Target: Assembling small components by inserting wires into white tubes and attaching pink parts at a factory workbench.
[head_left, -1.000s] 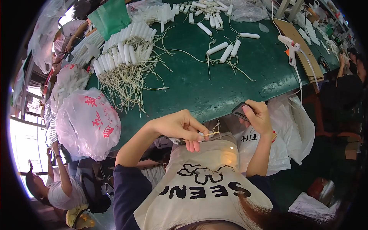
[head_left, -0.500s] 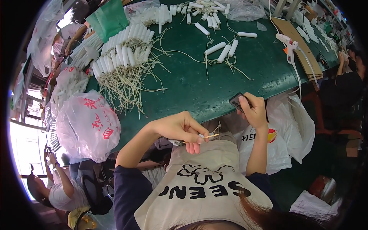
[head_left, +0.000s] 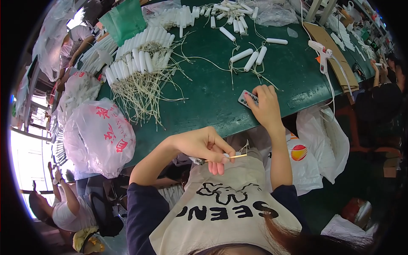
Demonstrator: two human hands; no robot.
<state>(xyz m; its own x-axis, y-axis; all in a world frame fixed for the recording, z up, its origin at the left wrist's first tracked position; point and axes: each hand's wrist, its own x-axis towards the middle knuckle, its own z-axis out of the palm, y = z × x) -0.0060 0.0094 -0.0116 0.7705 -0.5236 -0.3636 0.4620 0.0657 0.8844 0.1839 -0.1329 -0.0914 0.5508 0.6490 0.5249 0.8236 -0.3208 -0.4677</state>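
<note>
My left hand [head_left: 206,146] is over my lap, fingers closed around a thin yellowish stick [head_left: 239,156]. A white piece shows between the fingers, mostly hidden, and fine pale wire ends [head_left: 245,146] stick up beside the stick. At the table's front edge, my right hand [head_left: 264,104] grips a small flat remote control [head_left: 245,98], pale grey with several dark buttons, thumb lying across its face. Beyond that hand lie several white tubes [head_left: 250,62] with thin wires. A large heap of similar tubes [head_left: 136,61] with tangled wires [head_left: 142,97] rests to the left.
The green table [head_left: 204,93] spans the view. At its right lie a white glue gun [head_left: 321,55] with its cable and a cardboard sheet [head_left: 333,59]. Plastic bags stand at left [head_left: 97,138] and right [head_left: 325,144]. Other people [head_left: 70,208] sit at left and far right.
My right hand has moved forward and left over the table edge, tilting the remote control so its buttoned face shows pale. My left hand has shifted slightly right and nearer me.
</note>
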